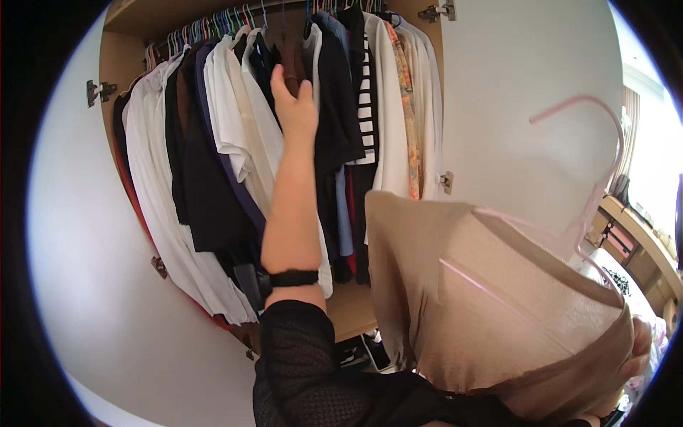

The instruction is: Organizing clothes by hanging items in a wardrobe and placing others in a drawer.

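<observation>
My left hand [296, 109] is raised into the wardrobe, thumb and forefinger apart, at a dark brown garment [291, 56] on the rail. Whether its fingers touch the cloth is hard to see. Beside it hang a black short-sleeved top [336, 107] on the right and white garments [227, 101] on the left. At the lower right, my right hand [637, 347] grips the edge of a tan top [480, 299], with most of the hand hidden by the cloth. That top is on a pink hanger [619, 133], tilted, its hook free in the air.
Many hangers [213, 26] crowd the wardrobe rail. White doors [512, 107] stand swung out on both sides, with metal hinges [437, 12]. Below the clothes is a wooden shelf [352, 315], with dark items under it. A desk [635, 219] stands by a bright window at the far right.
</observation>
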### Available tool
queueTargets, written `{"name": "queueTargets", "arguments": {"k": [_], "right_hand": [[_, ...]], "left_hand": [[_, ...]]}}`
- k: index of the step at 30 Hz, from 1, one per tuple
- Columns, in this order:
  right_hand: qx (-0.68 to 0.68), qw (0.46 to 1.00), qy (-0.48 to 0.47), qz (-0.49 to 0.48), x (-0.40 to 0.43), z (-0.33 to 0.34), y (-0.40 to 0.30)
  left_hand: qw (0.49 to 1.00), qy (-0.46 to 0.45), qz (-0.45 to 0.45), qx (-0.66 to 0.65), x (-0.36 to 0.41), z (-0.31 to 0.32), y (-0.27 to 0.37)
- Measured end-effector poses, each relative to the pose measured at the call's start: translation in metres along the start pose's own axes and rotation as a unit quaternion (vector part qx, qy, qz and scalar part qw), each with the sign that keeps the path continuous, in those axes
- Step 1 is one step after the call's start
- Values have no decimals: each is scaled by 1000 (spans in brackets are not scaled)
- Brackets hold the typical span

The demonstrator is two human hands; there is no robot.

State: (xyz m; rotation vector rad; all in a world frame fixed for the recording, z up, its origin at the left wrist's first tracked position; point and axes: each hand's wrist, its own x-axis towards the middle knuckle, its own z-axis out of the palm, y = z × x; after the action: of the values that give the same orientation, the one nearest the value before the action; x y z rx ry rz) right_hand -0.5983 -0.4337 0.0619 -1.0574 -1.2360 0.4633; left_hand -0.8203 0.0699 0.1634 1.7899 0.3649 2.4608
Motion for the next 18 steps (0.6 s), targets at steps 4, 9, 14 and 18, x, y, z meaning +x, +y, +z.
{"name": "queueTargets", "arguments": {"k": [4, 9, 14, 18], "right_hand": [[16, 999, 0, -50, 48, 54, -3], [46, 993, -1, -108, 101, 127, -8], [68, 985, 3, -157, 155, 191, -15], [83, 979, -1, -187, 206, 230, -23]], "left_hand": [[969, -122, -197, 84, 37, -10, -43], [885, -361, -260, -136, -5, 8, -83], [796, -437, -349, -232, -8, 6, -115], [815, -391, -353, -243, 4, 1, -138]]}}
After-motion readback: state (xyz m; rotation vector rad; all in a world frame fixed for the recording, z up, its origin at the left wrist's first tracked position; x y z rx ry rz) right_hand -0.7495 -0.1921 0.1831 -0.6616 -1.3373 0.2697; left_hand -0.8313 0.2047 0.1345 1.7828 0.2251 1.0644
